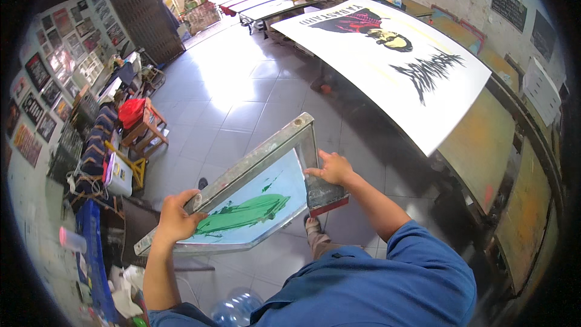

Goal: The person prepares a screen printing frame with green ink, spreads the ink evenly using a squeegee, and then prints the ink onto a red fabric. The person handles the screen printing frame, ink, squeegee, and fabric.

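At lower left, the left hand [175,215] grips the tilted screen frame [257,160], at lower centre; its green ink [251,212] could run if tipped further. The right hand [334,168] clasps the right end; careless swinging might smear the printed sheet [445,100], upper right.

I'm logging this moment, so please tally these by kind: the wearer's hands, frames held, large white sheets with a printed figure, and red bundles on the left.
Left hand and right hand: 2
Held frame: 1
White printed sheet: 1
Red bundle: 1
Total: 5
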Motion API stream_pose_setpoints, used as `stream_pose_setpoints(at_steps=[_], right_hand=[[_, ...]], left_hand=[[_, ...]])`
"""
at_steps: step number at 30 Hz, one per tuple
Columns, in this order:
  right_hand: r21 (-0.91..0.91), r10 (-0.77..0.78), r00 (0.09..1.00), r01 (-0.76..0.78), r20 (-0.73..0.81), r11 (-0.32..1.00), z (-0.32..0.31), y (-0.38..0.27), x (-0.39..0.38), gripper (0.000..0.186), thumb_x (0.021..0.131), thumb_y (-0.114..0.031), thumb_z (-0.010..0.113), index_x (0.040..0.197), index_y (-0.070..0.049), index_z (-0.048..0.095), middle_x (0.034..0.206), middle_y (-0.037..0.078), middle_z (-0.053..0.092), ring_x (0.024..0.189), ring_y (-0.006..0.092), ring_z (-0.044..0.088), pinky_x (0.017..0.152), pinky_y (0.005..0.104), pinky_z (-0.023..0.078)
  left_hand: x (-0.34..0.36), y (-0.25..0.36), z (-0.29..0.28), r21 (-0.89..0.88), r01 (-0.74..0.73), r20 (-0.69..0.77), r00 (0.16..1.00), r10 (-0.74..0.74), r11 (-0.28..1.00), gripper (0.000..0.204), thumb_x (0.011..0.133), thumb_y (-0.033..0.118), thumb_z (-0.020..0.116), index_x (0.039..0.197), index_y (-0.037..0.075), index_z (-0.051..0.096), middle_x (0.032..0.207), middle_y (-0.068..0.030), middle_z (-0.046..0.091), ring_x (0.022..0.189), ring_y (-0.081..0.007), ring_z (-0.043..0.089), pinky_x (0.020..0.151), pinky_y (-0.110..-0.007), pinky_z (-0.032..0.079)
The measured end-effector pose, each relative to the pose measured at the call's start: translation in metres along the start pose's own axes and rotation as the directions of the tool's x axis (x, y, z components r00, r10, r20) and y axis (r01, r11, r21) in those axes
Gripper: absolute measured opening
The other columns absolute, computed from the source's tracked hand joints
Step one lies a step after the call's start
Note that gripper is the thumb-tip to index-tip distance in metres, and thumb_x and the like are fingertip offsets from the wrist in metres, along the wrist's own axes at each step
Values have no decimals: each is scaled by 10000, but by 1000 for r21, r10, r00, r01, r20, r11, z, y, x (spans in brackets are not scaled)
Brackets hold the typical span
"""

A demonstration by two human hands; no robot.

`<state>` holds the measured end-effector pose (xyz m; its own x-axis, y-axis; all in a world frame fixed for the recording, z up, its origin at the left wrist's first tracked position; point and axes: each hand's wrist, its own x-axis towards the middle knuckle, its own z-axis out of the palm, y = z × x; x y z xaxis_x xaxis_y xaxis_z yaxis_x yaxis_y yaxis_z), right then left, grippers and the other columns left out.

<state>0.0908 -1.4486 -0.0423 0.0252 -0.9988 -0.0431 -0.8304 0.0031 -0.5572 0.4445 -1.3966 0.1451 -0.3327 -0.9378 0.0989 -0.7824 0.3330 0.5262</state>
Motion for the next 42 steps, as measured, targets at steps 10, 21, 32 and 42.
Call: stream_pose_setpoints(at_steps=[10,21,32,42], right_hand=[[42,39,987,-47,155,998,-17,-59,255,731,642,-651,586,1135,-115,526,917,189,608,902,349,585,806,431,452],[-75,-51,999,52,9,996,42,-149,551,618,704,-590,558,1002,-49,548,842,158,623,821,326,609,735,417,478],[-92,-45,993,35,-109,995,42,-232,850,566,717,-516,584,1063,-71,530,876,152,623,853,317,605,759,415,469],[3,-82,993,82,-85,997,54,-317,1122,541,718,-510,582,1060,-91,557,957,140,621,912,307,592,795,412,461]], left_hand=[[244,-135,-56,-75,-37,47,998,41,996,420,563,-20,680,973,-34,591,761,-168,629,712,-185,608,682,-266,444],[446,-331,-111,-34,-201,-146,970,194,979,433,553,-35,672,976,-26,578,795,-187,607,709,-241,610,674,-268,448],[709,-495,-189,-59,-192,-190,965,178,980,440,575,-59,644,1006,-62,556,783,-115,611,745,-137,579,687,-260,446],[918,-651,-257,-363,-48,-238,970,-43,930,439,620,-89,647,1047,-69,545,832,-42,594,737,-88,533,666,-212,423]])
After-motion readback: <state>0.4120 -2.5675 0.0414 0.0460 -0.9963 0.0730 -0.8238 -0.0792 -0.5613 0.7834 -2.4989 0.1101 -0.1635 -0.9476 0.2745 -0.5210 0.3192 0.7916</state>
